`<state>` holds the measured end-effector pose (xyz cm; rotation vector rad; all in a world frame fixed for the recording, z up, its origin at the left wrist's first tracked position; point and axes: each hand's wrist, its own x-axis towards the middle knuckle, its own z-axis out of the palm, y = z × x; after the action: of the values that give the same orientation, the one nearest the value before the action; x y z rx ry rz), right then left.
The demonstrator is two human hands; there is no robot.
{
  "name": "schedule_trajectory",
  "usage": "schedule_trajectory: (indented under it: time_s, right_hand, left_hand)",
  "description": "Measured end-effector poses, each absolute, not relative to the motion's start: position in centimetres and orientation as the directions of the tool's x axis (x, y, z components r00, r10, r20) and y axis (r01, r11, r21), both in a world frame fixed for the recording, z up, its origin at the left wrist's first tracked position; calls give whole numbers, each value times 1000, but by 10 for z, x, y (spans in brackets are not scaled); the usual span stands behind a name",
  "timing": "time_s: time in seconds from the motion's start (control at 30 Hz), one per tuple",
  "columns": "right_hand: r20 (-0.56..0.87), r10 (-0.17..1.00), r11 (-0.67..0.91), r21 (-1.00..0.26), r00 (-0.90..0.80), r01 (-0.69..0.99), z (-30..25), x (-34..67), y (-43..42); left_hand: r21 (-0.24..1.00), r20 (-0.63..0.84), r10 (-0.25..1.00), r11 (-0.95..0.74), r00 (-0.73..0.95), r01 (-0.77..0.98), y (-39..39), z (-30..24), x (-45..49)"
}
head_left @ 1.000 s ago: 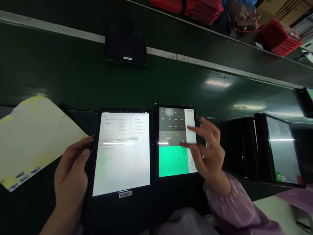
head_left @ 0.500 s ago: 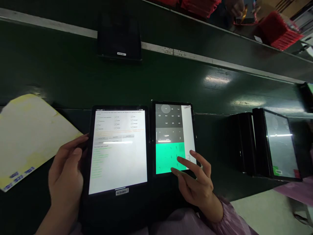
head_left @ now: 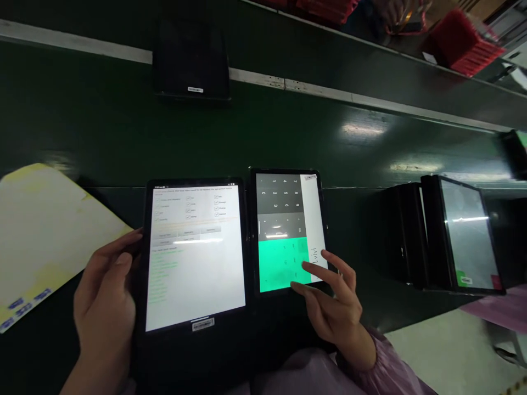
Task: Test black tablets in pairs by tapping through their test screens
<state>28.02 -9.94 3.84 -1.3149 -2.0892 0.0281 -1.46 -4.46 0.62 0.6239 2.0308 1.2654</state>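
Observation:
My left hand (head_left: 107, 307) grips the left edge of a tablet (head_left: 197, 274), its thumb by the frame and its other fingers partly hidden. That tablet's lit white screen shows checkboxes, grey buttons and lines of green text. To its right lies a second tablet (head_left: 282, 263) with a calculator turned sideways, its keypad dark grey and green, with characters in the white strip. My right hand (head_left: 335, 307) is over the lower right corner of this second tablet, fingers spread and nothing held. Its fingertips are close to the screen; whether they touch is unclear.
A dark tablet (head_left: 191, 60) lies at the back of the green bench (head_left: 280, 131). On the right, several tablets (head_left: 469, 236) lean together. A yellow-stained white sheet (head_left: 49, 241) is at left. Red trays (head_left: 465, 44) and another person's hand (head_left: 393, 11) are beyond the bench.
The grey circle on the calculator's 1 key has gone, and the characters in the white strip have grown longer. The view has shifted slightly; both hands keep nearly the same pose.

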Motion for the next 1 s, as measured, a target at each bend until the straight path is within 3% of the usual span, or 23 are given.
schedule_trajectory:
  time_s: [0.2,0.33,0.67,1.0]
  right_hand:
    - [556,811,440,-375,-182,816,45,293,-101]
    - [554,819,421,-408,-147,810,44,293,-102]
    - [525,840,415,-452,-141,789,40,286,-97]
    - [534,824,454,-418,-191,787,40,285,-98]
  left_hand:
    - [900,-245,710,420,-660,118,-42,16,-10]
    - [909,-272,691,412,-670,56,-44,15,-11]
    - [895,-239,690,429,-683,120,-44,15,-11]
    - [907,-221,708,402,-671,126,-45,12,-14]
